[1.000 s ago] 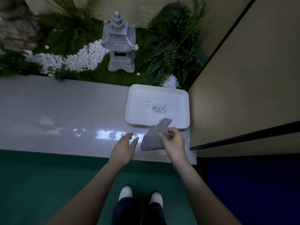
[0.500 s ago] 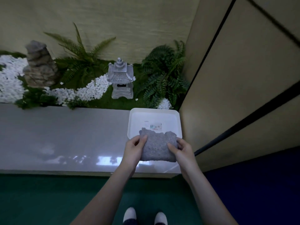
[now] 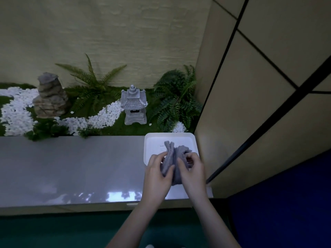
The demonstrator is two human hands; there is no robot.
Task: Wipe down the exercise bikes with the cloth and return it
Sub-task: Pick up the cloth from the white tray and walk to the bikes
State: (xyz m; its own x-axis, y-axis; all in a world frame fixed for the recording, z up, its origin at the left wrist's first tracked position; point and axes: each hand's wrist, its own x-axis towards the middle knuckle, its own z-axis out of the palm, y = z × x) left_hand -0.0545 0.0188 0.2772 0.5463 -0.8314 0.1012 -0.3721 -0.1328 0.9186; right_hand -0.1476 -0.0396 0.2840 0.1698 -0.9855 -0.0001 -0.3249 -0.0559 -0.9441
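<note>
A grey cloth (image 3: 173,158) is bunched up between both my hands over the near edge of a white tray (image 3: 152,140). My left hand (image 3: 157,173) grips the cloth's left side with curled fingers. My right hand (image 3: 192,171) pinches its right side. The tray sits at the right end of a glossy grey ledge (image 3: 71,167). Part of the cloth is hidden behind my fingers. No exercise bike is in view.
Behind the ledge lies a small garden bed with a stone lantern (image 3: 134,105), a rock (image 3: 50,97), ferns (image 3: 176,97) and white pebbles (image 3: 105,117). A beige panelled wall (image 3: 259,86) rises on the right. Green floor lies below the ledge.
The cloth was held by my right hand alone, then spread flat between both hands; now both hands have drawn together and gathered it into a bunch over the tray.
</note>
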